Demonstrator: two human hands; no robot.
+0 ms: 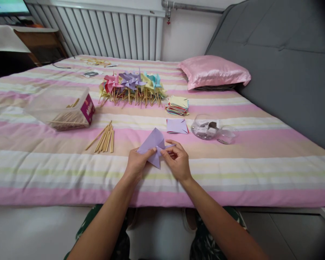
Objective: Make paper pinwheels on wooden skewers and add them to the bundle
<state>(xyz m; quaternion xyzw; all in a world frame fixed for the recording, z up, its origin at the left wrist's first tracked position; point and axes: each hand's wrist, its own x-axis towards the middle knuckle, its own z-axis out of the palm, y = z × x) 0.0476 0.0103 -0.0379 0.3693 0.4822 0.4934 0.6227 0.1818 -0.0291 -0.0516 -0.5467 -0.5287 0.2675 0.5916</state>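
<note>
A purple paper pinwheel [153,140], partly folded, is held over the near part of the bed. My left hand [139,159] grips it from the left, the thumb pressed near its middle. On the other side my right hand [178,159] has its fingers pinched at the folded paper by the centre. Just beyond lies a small stack of cut purple paper squares [177,125], with red showing beneath. Several thin wooden sticks [104,139] rest to the left of my hands. A clear round bowl [204,127] with small pieces in it stands to the right.
Finished pinwheels [132,85] in several colours lie in a row farther back. Beside them sits a taller stack of coloured paper squares [178,104]. A clear plastic box [62,108] holds more sticks. A smaller clear dish [226,134] and a pink pillow [215,72] are on the right.
</note>
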